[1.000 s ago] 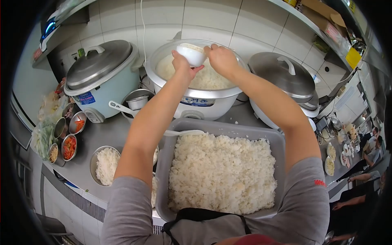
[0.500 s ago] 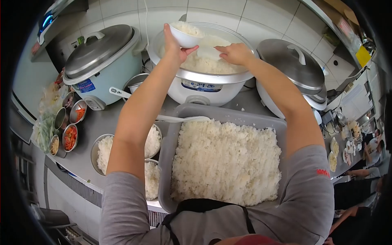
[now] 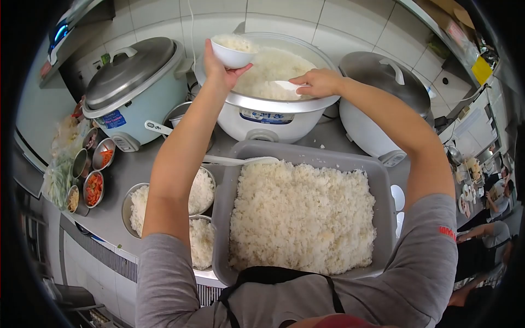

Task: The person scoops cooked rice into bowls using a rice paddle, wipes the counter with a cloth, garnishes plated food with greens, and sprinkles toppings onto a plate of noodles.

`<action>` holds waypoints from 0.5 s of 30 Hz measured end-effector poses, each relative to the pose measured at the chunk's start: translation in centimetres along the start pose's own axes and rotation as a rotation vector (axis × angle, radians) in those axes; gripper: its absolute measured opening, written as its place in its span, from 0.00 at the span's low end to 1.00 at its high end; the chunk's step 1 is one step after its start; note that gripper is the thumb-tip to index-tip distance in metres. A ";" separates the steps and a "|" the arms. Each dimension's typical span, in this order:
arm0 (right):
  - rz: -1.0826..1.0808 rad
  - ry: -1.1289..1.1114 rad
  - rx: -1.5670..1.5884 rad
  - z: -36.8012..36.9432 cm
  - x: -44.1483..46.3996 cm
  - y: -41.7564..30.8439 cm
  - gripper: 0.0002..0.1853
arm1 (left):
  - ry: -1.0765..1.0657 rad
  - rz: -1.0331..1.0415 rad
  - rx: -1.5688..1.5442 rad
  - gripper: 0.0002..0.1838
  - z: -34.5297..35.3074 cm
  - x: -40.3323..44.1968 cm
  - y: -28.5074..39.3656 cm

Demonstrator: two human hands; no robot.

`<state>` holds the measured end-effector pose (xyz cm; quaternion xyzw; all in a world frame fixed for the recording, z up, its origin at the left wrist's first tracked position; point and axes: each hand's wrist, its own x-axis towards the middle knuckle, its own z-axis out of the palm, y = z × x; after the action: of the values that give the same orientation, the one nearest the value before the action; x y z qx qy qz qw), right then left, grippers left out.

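one open rice cooker [image 3: 268, 121]: held rice [image 3: 281, 64]. one white bowl [image 3: 234, 57], rice-filled: was held over the cooker's left side, left hand [image 3: 223, 74] clasped around it. one white scoop [image 3: 286, 86]: was inside the cooker's mouth, right hand [image 3: 321, 83] closed on it. one gray tub [image 3: 333, 158] of rice: stood before the cooker.

And the right hand [image 3: 320, 83] pulls clear of the bowl [image 3: 232, 53], drawing the scoop [image 3: 287, 87] down to the rice [image 3: 265, 90] by the cooker's [image 3: 235, 112] near rim! The left hand [image 3: 221, 71] carries the bowl leftward. Out swings the right arm [image 3: 394, 117], and a white spoon [image 3: 398, 197] appears beside the tray [image 3: 220, 240]!
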<state>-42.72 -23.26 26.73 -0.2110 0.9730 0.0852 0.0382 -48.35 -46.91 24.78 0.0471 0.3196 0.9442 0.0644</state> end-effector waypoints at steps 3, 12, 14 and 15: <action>-0.059 0.029 0.210 1.2 0.9 0.5 0.23 | -0.015 0.001 -0.043 0.37 0.0 -0.4 0.4; 0.277 -0.128 0.918 -0.3 2.5 2.0 0.24 | 0.049 -0.024 -0.007 0.32 -1.1 -0.3 1.8; 0.329 0.015 0.869 -2.0 2.1 2.6 0.26 | 0.062 -0.034 0.014 0.32 -0.9 -0.6 1.4; 0.330 0.027 0.862 -3.2 1.8 2.9 0.26 | 0.050 -0.081 0.019 0.32 -0.6 -0.8 1.1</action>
<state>-45.72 -22.02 30.10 -0.0193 0.9407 -0.3249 0.0958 -47.77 -48.22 24.97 0.0111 0.3320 0.9385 0.0944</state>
